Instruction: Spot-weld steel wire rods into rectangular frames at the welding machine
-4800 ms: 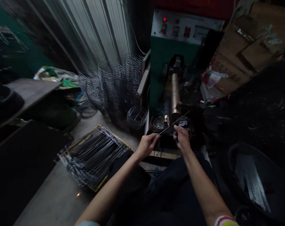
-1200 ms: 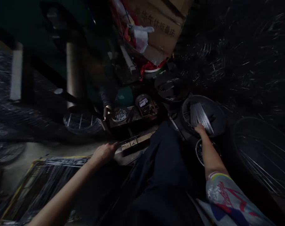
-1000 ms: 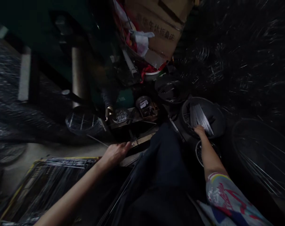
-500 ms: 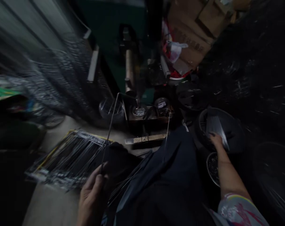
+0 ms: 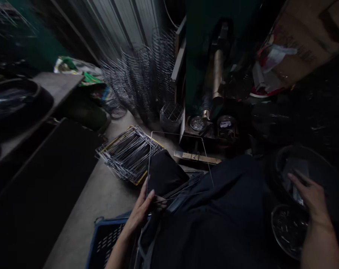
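Observation:
My left hand (image 5: 147, 203) is closed on a thin bent wire frame (image 5: 150, 158), which stands up over my lap with its far side level and its right side slanting down. At the right, my right hand (image 5: 309, 190) reaches over a dark round basin (image 5: 278, 158). Its visible fingers are apart, and a pale grey stack of thin pieces (image 5: 296, 166) lies beside them; blur hides the fingertips' exact contact. Just below that hand is a round bowl (image 5: 288, 229) of small shiny metal pieces. More wires (image 5: 183, 185) rest across my lap.
A pile of wire frames (image 5: 127, 153) lies on the floor at left, a blue crate (image 5: 95, 239) nearer me. Ahead stands a machine with a metal cylinder (image 5: 218, 74) and a small dish (image 5: 197, 123). Coiled wire stacks (image 5: 136, 71) stand behind; a cardboard box (image 5: 309, 45) is at right.
The view has swung left, bringing the bench and blue crate into sight. The wire frame in my left hand has turned to show its far side. My right hand's fingers have spread over the basin.

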Tool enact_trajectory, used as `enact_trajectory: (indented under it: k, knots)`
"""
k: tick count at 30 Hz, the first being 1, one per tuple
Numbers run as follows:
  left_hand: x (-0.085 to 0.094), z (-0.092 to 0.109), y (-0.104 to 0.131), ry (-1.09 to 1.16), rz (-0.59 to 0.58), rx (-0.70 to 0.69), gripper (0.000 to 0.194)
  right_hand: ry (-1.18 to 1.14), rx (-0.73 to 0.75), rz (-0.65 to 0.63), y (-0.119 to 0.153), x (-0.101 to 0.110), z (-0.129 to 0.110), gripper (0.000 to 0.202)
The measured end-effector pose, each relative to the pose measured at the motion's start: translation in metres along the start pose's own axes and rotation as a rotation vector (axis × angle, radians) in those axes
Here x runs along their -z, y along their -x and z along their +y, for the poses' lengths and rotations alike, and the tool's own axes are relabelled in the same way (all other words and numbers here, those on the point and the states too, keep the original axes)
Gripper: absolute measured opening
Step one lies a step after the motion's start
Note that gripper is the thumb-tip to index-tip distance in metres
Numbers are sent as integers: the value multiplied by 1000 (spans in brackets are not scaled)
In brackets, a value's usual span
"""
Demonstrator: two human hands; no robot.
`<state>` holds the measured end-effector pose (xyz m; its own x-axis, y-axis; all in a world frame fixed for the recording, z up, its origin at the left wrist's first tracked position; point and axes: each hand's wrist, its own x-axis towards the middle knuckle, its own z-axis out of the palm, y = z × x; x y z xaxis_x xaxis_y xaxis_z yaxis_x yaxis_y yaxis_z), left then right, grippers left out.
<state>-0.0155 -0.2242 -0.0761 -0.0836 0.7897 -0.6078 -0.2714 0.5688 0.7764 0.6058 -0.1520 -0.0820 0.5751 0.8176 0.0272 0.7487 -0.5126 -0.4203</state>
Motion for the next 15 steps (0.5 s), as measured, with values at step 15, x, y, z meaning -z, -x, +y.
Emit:
enact_trajectory:
  k: [15]
  knots:
    - [-8, -11, -15, 230, -41, -41, 103, -342, 503, -492, 80, 31, -169, 59]
